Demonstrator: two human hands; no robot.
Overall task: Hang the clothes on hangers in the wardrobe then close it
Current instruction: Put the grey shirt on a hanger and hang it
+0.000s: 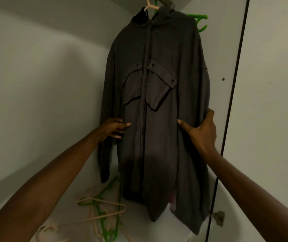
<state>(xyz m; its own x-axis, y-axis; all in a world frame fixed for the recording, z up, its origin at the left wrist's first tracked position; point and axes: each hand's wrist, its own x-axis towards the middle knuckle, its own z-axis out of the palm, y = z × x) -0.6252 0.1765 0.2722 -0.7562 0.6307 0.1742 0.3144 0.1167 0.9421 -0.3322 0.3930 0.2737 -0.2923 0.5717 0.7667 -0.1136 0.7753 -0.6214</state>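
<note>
A long dark grey hooded shirt (157,105) with buttons and two chest pocket flaps hangs inside the white wardrobe on a beige hanger (149,5). My left hand (113,128) rests on the shirt's left side at waist height, its fingers bent against the cloth. My right hand (201,131) lies spread on the shirt's right side, thumb pointing left and fingers around the garment's right edge. A green hanger (200,20) shows behind the shirt's right shoulder.
Several loose beige and green hangers (101,212) lie on the wardrobe floor at the lower left. The wardrobe's right panel edge (230,102) runs as a dark line beside the shirt, with a metal hinge (218,218) low down. White walls enclose the left side.
</note>
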